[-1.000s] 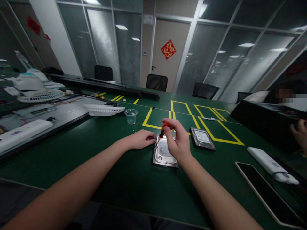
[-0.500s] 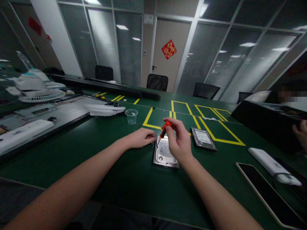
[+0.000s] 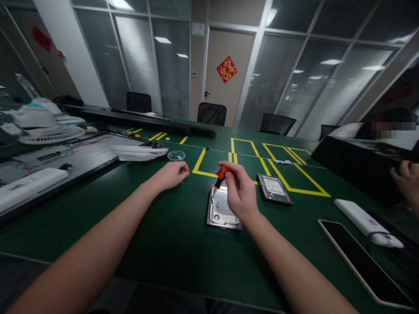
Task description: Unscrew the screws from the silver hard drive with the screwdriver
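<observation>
My right hand (image 3: 241, 189) grips a small orange-and-black screwdriver (image 3: 221, 176), tilted with its tip down at the upper left of a silver hard drive (image 3: 220, 213). The drive lies flat on the green table, its label partly covered by my hand. My left hand (image 3: 175, 175) is off the drive, in front of a clear plastic cup (image 3: 176, 155) that it partly hides. Its fingers are curled together; whether they hold anything is hidden. A few tiny specks lie on the table beside it. A second hard drive (image 3: 274, 188) rests right of my right hand.
A phone (image 3: 362, 257) and a white power strip (image 3: 368, 223) lie at the right. White fan parts (image 3: 140, 152) and a large open panel (image 3: 94, 152) occupy the left. Yellow tape (image 3: 307, 191) marks the table. Another person's hand (image 3: 407, 179) touches a black box (image 3: 347, 170).
My left hand has moved left from the drive's edge to the cup. My right hand keeps the screwdriver at the same spot on the drive. The view has shifted slightly.
</observation>
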Demonstrator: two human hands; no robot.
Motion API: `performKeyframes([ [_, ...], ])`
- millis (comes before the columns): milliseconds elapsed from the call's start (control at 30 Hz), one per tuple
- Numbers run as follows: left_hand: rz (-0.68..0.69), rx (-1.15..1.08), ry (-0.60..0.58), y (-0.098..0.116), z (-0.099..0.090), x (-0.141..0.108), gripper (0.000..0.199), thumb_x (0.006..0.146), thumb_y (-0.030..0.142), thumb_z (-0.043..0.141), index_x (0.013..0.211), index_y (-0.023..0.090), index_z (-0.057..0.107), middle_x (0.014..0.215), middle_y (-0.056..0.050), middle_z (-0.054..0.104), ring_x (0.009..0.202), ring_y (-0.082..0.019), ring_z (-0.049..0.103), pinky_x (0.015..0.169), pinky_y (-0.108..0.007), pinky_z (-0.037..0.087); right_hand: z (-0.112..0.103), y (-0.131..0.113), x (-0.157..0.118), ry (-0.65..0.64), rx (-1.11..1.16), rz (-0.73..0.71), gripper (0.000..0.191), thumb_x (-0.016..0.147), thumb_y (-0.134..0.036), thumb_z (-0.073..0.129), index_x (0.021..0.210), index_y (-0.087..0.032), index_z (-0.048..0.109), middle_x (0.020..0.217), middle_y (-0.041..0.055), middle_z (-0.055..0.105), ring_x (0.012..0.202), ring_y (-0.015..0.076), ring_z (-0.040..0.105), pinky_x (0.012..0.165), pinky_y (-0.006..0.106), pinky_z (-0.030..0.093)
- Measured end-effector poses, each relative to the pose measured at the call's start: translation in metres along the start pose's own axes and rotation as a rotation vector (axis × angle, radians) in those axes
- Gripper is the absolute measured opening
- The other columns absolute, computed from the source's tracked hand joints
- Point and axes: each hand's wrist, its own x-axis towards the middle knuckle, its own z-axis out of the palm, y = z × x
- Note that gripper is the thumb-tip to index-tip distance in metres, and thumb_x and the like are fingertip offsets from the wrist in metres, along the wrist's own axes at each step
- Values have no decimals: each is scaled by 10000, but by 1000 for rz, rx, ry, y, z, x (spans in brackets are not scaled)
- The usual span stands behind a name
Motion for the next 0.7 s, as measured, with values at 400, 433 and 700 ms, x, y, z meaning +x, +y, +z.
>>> performKeyframes([
  [400, 109, 17, -182, -10, 14, 0, 180, 836, 300, 650, 986, 225, 715, 912, -20, 701, 801, -170, 626, 716, -271, 433, -2, -2, 2, -15, -70, -35, 314, 997, -203, 558, 1288, -294, 636, 1214, 59, 727, 1093, 211, 696, 940, 428, 563],
  [433, 110, 10, -189, -10, 15, -1, 174, 837, 291, 643, 979, 222, 716, 902, -20, 701, 798, -170, 627, 713, -269, 432, -3, -2, 2, -28, -55, -28, 333, 1009, -193, 526, 1310, -296, 626, 1250, 63, 718, 1143, 218, 686, 970, 439, 556],
  [700, 94, -7, -197, -11, 17, 1, 162, 834, 284, 628, 941, 208, 724, 888, -29, 720, 801, -175, 643, 721, -272, 443, 0, 3, 0, -50, 82, 70, 298, 981, -229, 591, 1271, -284, 551, 1189, 63, 704, 1000, 203, 724, 877, 413, 603],
])
